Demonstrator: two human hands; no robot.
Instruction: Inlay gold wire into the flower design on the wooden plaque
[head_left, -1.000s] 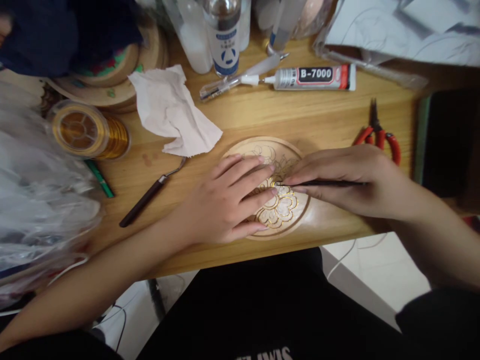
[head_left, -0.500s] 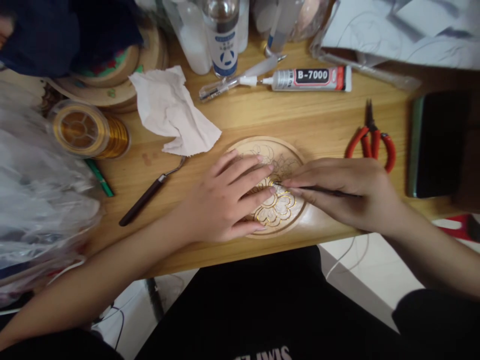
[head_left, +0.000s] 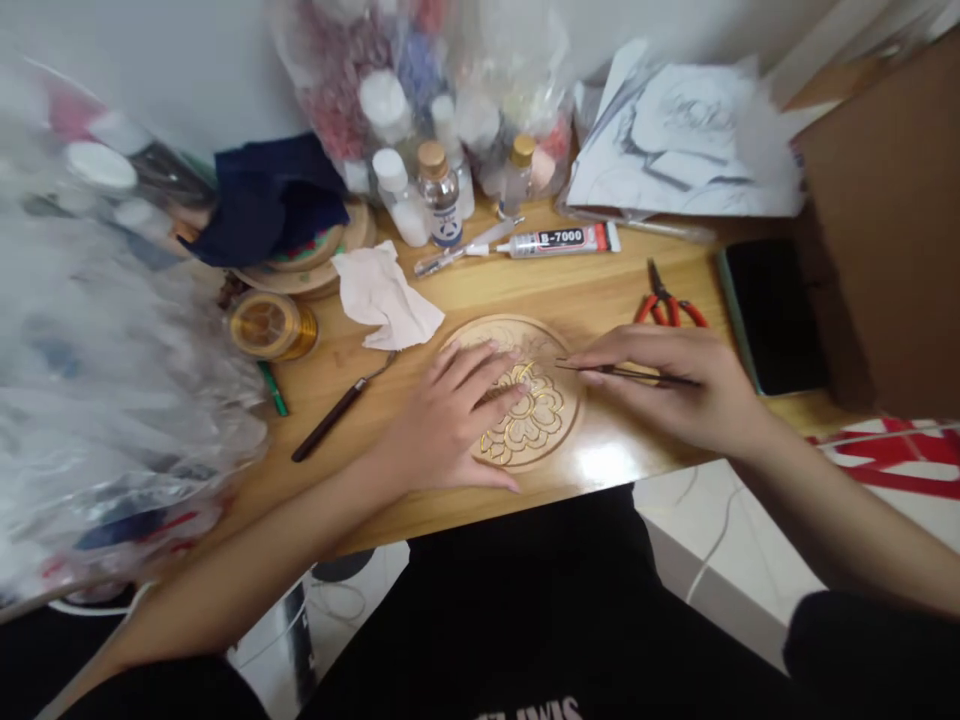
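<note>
A round wooden plate [head_left: 576,400] lies near the front edge of the table, with a flower pattern outlined in gold wire and pencil lines on its upper part. My left hand [head_left: 461,420] rests on the plate's left side, fingers spread, and covers part of the pattern. In my right hand [head_left: 667,385] is a pair of dark tweezers [head_left: 634,374], pinched between thumb and fingers. The tips point left, over the plate's right side. Whether they hold a piece of wire is too small to tell.
Left of the plate are a dark-handled hooked tool [head_left: 330,422], a crumpled tissue [head_left: 386,300] and a spool of gold wire [head_left: 274,326]. Behind lie a B-7000 glue tube [head_left: 562,240] and small bottles [head_left: 442,200]. Red-handled pliers [head_left: 667,305] and a phone [head_left: 776,315] sit at the right.
My right hand has drawn the tweezers back right from the wire pattern. The fingers of my left hand have shifted left, uncovering more of the flower. The view has tilted up and shows more background.
</note>
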